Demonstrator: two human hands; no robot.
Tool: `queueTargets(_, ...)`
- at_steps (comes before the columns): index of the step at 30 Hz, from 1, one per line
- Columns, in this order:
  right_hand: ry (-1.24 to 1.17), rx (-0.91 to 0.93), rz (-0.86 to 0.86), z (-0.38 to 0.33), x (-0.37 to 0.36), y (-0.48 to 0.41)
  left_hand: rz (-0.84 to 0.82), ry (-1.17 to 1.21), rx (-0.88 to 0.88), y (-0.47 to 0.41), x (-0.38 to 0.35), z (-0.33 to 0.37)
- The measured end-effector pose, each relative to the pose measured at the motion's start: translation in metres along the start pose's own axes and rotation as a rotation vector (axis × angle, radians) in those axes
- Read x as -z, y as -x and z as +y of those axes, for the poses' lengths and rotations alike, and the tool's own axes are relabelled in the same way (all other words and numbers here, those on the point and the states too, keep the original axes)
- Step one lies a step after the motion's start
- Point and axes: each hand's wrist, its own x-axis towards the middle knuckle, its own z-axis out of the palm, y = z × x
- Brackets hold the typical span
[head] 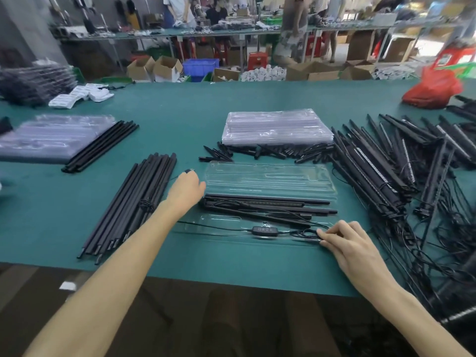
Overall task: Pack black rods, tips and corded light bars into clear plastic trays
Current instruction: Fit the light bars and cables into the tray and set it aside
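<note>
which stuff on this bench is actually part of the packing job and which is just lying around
Job: open clear tray, tray stack, black rods, tips, corded light bars, controller cord pinched by the right hand.
Lying about: red bag, white packets, cardboard boxes, blue crate.

Before us: open tray (270,179), rods (268,202) in its middle, controller (265,230) and cord (306,234) on its near half | behind it: tips (273,150), then tray stack (278,124) | our left: rod bundle (134,202) | our right: light bars (373,171) heaped | far left: second tray stack (46,137), loose rods (103,145) beside it.
</note>
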Motion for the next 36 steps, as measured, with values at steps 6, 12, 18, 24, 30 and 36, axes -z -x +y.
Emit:
queueTargets(6,-0.013,0.003,-0.019,0.0,0.003,-0.003,-0.05,0.635,0.216,-0.024,-0.02,0.006)
queueTargets(12,-0.028,-0.018,-0.032,0.002,0.001,0.0,-0.07,1.005,0.221,-0.026,-0.019,-0.012)
queueTargets(18,-0.037,-0.03,-0.027,0.002,0.001,0.002,-0.003,0.981,0.061,-0.016,-0.013,-0.02)
queueTargets(24,-0.032,-0.023,-0.01,0.001,0.001,0.001,0.079,0.828,-0.218,-0.003,-0.007,-0.026)
queueTargets(30,-0.036,-0.034,-0.011,0.002,-0.001,0.001,-0.097,0.788,-0.31,0.008,0.007,-0.034)
queueTargets(36,-0.033,-0.038,-0.009,0.004,-0.003,0.001,-0.475,0.938,-0.244,0.008,0.038,-0.036)
